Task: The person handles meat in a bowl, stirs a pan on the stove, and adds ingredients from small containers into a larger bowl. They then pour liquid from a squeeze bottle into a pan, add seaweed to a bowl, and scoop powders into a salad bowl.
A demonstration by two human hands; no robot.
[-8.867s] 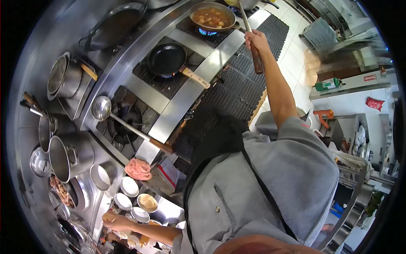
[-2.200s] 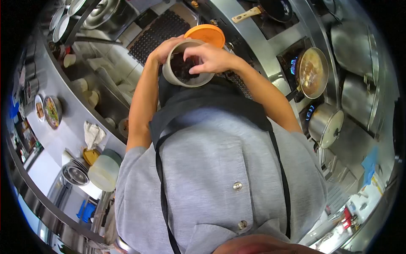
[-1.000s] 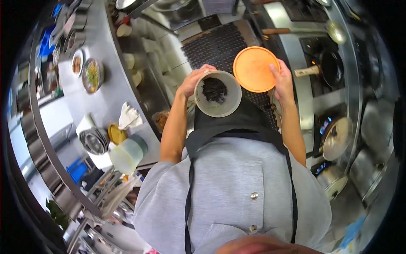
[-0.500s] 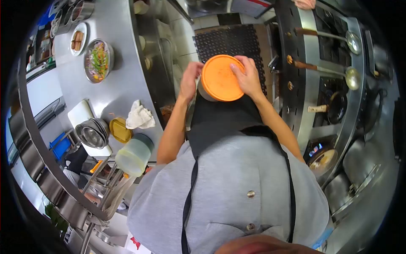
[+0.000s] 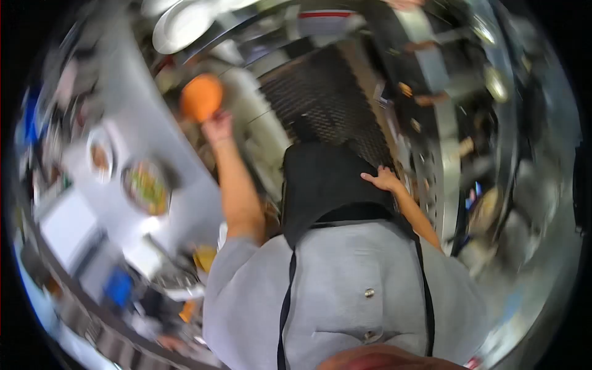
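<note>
The left hand (image 5: 217, 127) reaches to the upper left of the frame and grips a tub (image 5: 201, 97) from below, its orange lid facing the camera. Motion blur smears the shot, but the tub seems to hang just past the inner edge of the steel surface (image 5: 132, 105). A plate of food (image 5: 147, 187) sits further back on the surface, at left. The right hand (image 5: 382, 180) lies open, fingers spread, against the right edge of the black apron (image 5: 327, 185). The floor mat (image 5: 327, 92) runs up the centre, leaving an open aisle between the surface and the stove (image 5: 444, 123) at right.
</note>
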